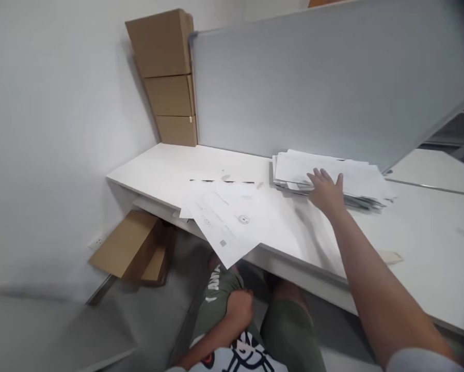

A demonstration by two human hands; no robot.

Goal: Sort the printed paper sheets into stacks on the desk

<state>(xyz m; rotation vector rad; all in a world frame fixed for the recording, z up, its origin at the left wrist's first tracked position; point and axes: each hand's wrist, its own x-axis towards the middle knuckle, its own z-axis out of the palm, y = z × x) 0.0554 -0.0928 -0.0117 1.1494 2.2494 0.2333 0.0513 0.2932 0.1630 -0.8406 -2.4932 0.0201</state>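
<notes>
My right hand (326, 194) reaches to a thick stack of white papers (355, 178), its fingers spread over the stack's near side. The sheets in the stack are uneven at the edges. My left hand (240, 306) rests low on my lap against the green shorts, its fingers curled into a fist, with nothing showing in it. Between the hands, a white printed sheet (232, 227) with a round stamp and a small square code hangs over the table's front edge. Another sheet (187, 206) lies partly under it.
The white table (146, 168) stands against a grey partition panel (293, 93). Brown cardboard boxes (168, 95) are stacked at its far left end. An open cardboard box (131, 245) is below the table at the left. A small pale strip (390, 257) lies by my right forearm.
</notes>
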